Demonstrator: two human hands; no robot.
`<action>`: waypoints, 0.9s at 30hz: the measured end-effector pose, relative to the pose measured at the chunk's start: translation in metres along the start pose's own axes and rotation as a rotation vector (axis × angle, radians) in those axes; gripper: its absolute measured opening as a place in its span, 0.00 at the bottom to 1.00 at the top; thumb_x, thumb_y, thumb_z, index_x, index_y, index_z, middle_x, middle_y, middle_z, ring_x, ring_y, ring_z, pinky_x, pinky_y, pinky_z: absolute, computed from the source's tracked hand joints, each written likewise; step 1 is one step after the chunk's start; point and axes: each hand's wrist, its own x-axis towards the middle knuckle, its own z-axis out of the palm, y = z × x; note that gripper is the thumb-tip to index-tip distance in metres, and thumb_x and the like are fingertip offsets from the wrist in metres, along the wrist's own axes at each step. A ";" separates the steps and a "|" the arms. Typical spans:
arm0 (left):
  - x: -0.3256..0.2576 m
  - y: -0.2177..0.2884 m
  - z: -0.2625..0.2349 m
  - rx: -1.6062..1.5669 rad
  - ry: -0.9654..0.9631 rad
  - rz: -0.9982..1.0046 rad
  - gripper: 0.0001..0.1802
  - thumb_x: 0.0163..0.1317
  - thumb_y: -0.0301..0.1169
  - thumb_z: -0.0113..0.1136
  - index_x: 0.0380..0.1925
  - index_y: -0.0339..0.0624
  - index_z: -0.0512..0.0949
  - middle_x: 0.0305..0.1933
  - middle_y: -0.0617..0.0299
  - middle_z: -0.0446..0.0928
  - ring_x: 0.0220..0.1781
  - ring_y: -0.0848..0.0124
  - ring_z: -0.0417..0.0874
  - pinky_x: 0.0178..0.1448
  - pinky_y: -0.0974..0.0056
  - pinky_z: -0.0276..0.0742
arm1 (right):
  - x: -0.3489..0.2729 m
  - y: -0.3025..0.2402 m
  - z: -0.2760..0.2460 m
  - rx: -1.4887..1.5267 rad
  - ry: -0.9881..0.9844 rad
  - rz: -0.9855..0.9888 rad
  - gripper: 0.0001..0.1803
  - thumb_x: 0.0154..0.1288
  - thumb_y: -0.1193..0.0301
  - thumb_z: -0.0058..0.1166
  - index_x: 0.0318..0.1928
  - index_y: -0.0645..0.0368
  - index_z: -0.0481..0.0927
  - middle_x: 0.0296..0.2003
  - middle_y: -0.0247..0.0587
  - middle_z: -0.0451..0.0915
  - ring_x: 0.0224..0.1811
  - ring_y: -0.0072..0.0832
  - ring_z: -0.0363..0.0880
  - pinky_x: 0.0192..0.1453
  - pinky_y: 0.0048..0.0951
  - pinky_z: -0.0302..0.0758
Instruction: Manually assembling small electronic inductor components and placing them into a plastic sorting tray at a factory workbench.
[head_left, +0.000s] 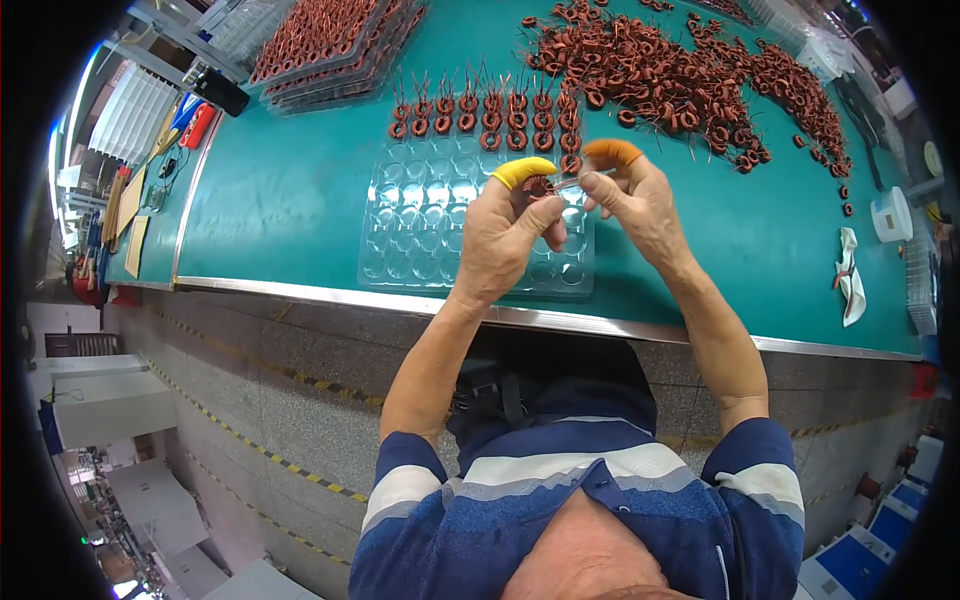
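2 hands point(495, 238) point(645, 205), 2 fngr cots point(525, 171) point(612, 151), 1 held coil point(538, 187).

Both forearms point(428, 365) angle forward, left hand point(500, 238) and right hand point(642, 205) close together, fingers bent.

A green workbench point(280, 220) carried a clear compartmented tray point(400, 215) at center frame, stacked trays point(345, 98) upper left and heaped reddish-brown coils point(655, 80) upper right.

Coil heap point(655, 80) lies behind tray point(398, 240); tub point(891, 218) apparently right.
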 end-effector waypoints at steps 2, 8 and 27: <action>0.000 0.004 0.001 -0.005 0.005 0.009 0.17 0.67 0.29 0.57 0.51 0.33 0.69 0.30 0.58 0.75 0.27 0.71 0.79 0.29 0.70 0.78 | -0.001 0.000 0.002 0.090 -0.053 -0.027 0.21 0.64 0.61 0.61 0.49 0.64 0.78 0.33 0.35 0.80 0.33 0.19 0.78 0.34 0.18 0.73; 0.001 0.003 -0.016 0.017 -0.083 -0.200 0.20 0.71 0.40 0.50 0.51 0.34 0.69 0.25 0.62 0.74 0.25 0.74 0.78 0.26 0.72 0.74 | -0.002 -0.001 0.002 0.129 -0.114 0.166 0.14 0.68 0.63 0.55 0.39 0.64 0.82 0.21 0.32 0.77 0.19 0.17 0.74 0.21 0.17 0.67; -0.001 -0.016 -0.009 0.158 0.099 -0.040 0.12 0.74 0.37 0.44 0.47 0.41 0.69 0.23 0.65 0.70 0.19 0.78 0.70 0.22 0.74 0.65 | 0.000 0.012 -0.004 0.089 -0.005 0.234 0.22 0.70 0.54 0.51 0.32 0.62 0.78 0.19 0.31 0.76 0.17 0.16 0.73 0.19 0.16 0.66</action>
